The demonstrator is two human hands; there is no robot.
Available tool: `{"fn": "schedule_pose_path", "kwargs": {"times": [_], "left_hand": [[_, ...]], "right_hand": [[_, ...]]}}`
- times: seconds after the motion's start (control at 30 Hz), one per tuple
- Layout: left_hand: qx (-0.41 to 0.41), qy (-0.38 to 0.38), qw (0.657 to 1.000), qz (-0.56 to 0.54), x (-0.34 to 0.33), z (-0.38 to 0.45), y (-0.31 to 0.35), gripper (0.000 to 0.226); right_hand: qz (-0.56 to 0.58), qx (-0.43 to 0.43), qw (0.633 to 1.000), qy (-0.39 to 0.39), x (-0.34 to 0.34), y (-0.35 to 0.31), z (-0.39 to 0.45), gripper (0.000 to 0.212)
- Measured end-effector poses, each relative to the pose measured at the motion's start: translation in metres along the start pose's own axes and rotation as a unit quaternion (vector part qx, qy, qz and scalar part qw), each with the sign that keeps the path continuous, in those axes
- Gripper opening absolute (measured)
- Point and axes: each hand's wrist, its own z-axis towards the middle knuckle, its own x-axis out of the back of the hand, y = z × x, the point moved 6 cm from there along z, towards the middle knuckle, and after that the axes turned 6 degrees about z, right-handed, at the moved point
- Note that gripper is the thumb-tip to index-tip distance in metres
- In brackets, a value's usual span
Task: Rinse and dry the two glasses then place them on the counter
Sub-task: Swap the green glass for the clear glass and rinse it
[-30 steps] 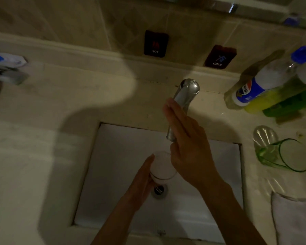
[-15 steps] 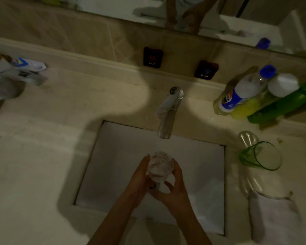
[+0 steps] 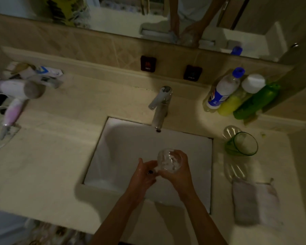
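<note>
Over the white sink (image 3: 124, 149), near its front edge, both forearms reach in: the right hand (image 3: 179, 174) wraps a clear glass (image 3: 169, 160), left hand (image 3: 143, 174) fingertips pinching its base. A green glass (image 3: 242, 144) stands on the counter (image 3: 51, 165) at right.

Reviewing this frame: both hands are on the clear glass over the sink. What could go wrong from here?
1. The clear glass is held by the right hand and left hand, which look wet; it might slip and hit the sink.
2. The green glass stands near the sink's edge, by the towel; a reach for the towel may knock it.
3. Dim light makes the clear glass hard to see.
</note>
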Motion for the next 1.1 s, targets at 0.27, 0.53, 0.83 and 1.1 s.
{"fn": "schedule_pose_path", "kwargs": {"times": [0.27, 0.53, 0.83, 1.1], "left_hand": [[-0.244, 0.097, 0.733, 0.627, 0.043, -0.011, 0.002, 0.056], [-0.242, 0.165, 0.494, 0.819, 0.061, -0.02, -0.033, 0.019], [-0.253, 0.185, 0.449, 0.836, 0.058, -0.021, -0.037, 0.023], [-0.245, 0.186, 0.471, 0.826, 0.053, -0.025, -0.032, 0.023]], "right_hand": [[-0.028, 0.026, 0.999, -0.016, 0.041, -0.007, -0.017, 0.09], [-0.087, 0.026, 0.996, -0.016, 0.064, -0.007, -0.029, 0.092], [-0.033, 0.014, 0.999, -0.012, 0.065, -0.002, -0.026, 0.094], [-0.001, 0.001, 1.0, -0.025, 0.06, 0.006, -0.022, 0.094]]}}
